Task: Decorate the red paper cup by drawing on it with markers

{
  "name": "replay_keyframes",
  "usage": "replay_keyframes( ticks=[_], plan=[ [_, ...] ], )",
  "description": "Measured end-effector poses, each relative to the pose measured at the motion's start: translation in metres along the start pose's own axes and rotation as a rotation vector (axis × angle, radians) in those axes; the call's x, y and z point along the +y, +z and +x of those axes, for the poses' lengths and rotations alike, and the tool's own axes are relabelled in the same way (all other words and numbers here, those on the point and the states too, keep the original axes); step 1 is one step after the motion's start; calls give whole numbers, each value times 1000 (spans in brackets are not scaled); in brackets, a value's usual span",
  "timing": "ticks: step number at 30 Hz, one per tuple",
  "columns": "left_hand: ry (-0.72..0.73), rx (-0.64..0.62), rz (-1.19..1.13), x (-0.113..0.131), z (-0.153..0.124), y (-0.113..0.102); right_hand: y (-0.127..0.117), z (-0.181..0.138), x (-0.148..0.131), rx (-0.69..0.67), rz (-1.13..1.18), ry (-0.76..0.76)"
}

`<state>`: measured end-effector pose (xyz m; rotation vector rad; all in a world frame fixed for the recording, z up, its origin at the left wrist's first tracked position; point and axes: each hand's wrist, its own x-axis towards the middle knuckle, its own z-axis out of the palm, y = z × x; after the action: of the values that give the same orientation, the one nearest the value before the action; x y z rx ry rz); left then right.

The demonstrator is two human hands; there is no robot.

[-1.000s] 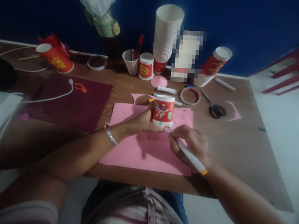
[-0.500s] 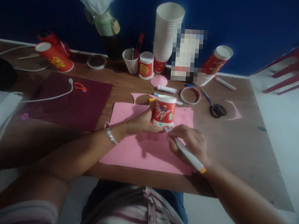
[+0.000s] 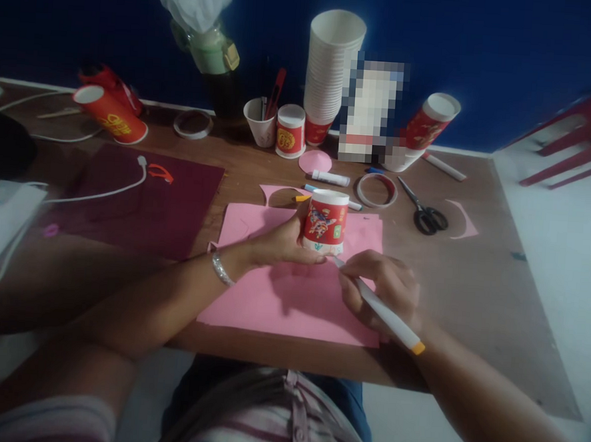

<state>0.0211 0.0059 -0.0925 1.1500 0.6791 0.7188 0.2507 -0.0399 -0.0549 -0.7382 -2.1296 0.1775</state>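
My left hand [image 3: 291, 241] is closed around the side and underside of a red and white paper cup [image 3: 326, 221], held upside down above pink paper. Small green marks show on the cup's lower white band. In my right hand [image 3: 384, 286] is a white marker pen [image 3: 389, 318] with a yellow end, its tip near the cup's lower edge; whether it touches cannot be made out. Under both hands lies the pink paper [image 3: 290, 301]. An orange marker cap [image 3: 303, 198] is just behind the cup, partly hidden.
Behind the cup are a white marker [image 3: 331, 178], a tape roll [image 3: 376, 189] and black scissors [image 3: 428, 218]. Stacked paper cups [image 3: 329, 70], a pen cup [image 3: 260, 122] and a bottle [image 3: 215, 63] stand along the wall. A power strip [image 3: 5, 220] with cables lies left.
My right hand and the marker have shifted right and slightly down, drawing the tip a little away from where it was on the cup. My left hand and the cup stay nearly still.
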Motion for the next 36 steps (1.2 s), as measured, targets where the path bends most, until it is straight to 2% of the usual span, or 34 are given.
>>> replay_keyframes(
  ticks=[9, 36],
  plan=[
    [1, -6, 29, 4, -1, -1, 1, -2, 2, 22, -25, 38],
    [-24, 23, 102, -1, -2, -2, 5, 1, 2, 35, -40, 19]
  ],
)
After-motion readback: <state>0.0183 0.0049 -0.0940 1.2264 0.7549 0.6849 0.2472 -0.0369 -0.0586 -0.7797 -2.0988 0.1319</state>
